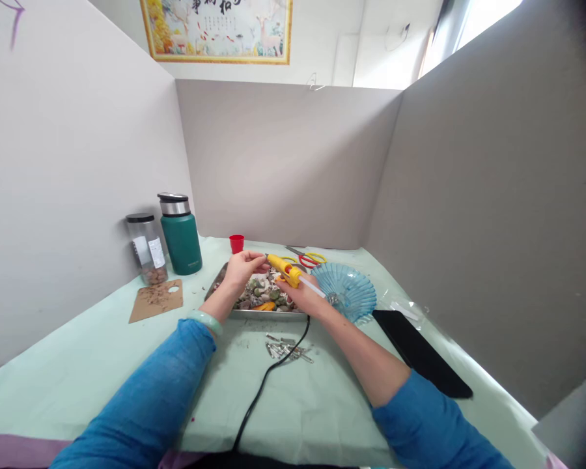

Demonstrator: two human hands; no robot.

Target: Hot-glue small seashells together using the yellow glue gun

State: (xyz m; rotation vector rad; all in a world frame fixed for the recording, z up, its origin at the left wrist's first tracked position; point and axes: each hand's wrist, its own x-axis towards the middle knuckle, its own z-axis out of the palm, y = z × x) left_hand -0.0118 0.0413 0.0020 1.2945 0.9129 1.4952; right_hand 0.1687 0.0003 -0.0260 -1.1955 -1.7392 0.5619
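Note:
My right hand [300, 294] is wrapped round a yellow hot glue gun [284, 267] with a pale glue stick [312, 286] sticking out of its back. The nozzle points left, close to the fingertips of my left hand [247, 266]. Those fingers are pinched together; whatever is between them is too small to make out. Beneath both hands lies a metal tray [268, 314] filled with pebble-like and shell-like pieces, among them a yellow-orange piece [265, 306]. A black cord [268, 371] runs from the glue gun toward the table's front edge.
Small silvery clips [287, 350] lie before the tray. To the right are a blue glass plate [351, 290] and a black flat object [420, 352]. Scissors [312, 259] and a red cup [237, 243] sit behind; a green bottle [181, 241], jar [147, 251] and brown board [156, 301] stand left.

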